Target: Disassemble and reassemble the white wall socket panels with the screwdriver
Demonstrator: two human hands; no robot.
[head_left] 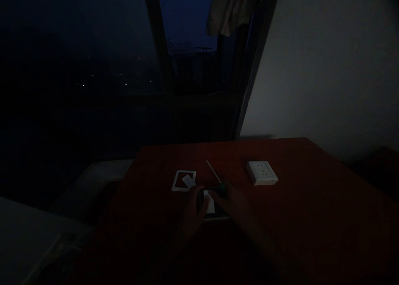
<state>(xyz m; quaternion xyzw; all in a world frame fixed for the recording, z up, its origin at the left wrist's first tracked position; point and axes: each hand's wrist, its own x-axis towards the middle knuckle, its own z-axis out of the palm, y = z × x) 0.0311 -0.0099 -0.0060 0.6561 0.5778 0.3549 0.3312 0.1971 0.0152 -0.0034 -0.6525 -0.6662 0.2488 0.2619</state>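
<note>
In dim light, a wall switch body [222, 212] with a dark face and pale edge sits between my hands at the middle of the table. A white rocker plate [210, 206] covers its left part. My left hand [193, 208] grips the left side, thumb against the plate. My right hand [235, 202] closes around the far right side, its thumb reaching onto the plate. Beside my right fingers is a screwdriver [213, 171], green-handled, its shaft pointing far left; whether those fingers also hold it is unclear. Darkness hides most finger detail.
A white square cover frame [177, 189] lies left of the screwdriver, with a small white plate [188, 180] across its inner edge. On the right stands a white socket box [262, 173]. The reddish table [299, 202] meets a window behind and a pale wall [327, 69].
</note>
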